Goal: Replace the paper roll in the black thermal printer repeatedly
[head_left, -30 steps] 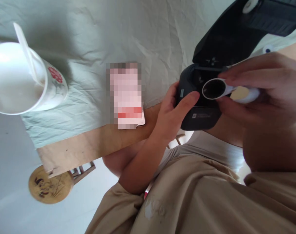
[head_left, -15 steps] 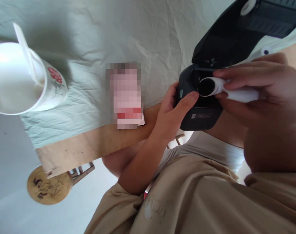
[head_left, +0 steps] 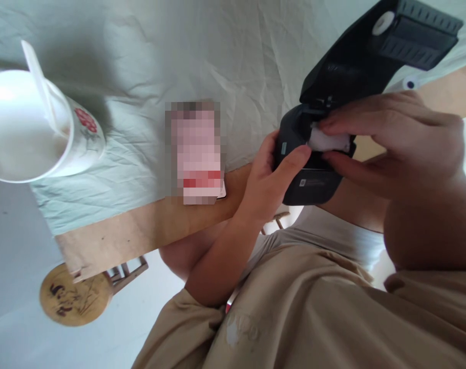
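Pressing paper roll (head_left: 328, 141) into printer (head_left: 313, 174)

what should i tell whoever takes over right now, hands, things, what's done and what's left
Left hand: grip closed around the near end of the small black printer, thumb on its top edge.
Right hand: grip closed on the white paper roll, pressing it into the printer's open bay.
The printer is held just off the table edge; its lid is swung up and open.
Done: lid open, roll sitting in the bay.
Left: whether the roll is fully seated cannot be told; the lid is not yet shut.
Nearby: white cup with a straw on the pale cloth.
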Motion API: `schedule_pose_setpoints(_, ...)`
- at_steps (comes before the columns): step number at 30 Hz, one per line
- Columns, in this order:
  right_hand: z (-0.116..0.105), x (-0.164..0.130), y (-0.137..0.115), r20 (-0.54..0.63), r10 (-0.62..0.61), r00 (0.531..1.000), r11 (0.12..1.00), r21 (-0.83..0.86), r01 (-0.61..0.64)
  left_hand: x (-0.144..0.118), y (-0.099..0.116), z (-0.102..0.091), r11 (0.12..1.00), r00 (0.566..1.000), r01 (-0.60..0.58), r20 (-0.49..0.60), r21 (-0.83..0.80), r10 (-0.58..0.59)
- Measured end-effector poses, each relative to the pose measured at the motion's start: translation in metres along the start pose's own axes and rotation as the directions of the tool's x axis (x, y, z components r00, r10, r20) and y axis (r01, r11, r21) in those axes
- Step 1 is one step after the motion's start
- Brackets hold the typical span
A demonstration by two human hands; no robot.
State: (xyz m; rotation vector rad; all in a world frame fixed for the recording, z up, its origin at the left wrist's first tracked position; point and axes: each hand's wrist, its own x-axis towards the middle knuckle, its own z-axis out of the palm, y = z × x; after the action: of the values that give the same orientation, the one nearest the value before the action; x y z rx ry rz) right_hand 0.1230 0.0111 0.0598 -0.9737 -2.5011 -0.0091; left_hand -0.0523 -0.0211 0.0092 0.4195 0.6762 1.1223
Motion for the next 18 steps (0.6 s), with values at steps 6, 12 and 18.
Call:
schedule_pose_setpoints(6, -0.001, -0.001, 0.003, 0.013, -0.001, 1.0, 0.999, 0.034, 0.0, 0.0, 0.001, -0.001, 1.0, 1.0, 0.001, 0.006, 0.009, -0.001)
schedule_pose_setpoints(12, 0.0, -0.003, -0.002, -0.039, 0.002, 0.999, 1.0, 0.014, -0.001, 0.001, 0.0, -0.002, 1.0, 1.0, -0.015, -0.004, 0.02, 0.015)
schedule_pose_setpoints(18, 0.007, -0.004, -0.02, -0.331, 0.489, 0.807, 0.864, 0.31, -0.396, 0.001, -0.001, -0.001, 1.0, 1.0, 0.002, -0.021, -0.009, -0.002)
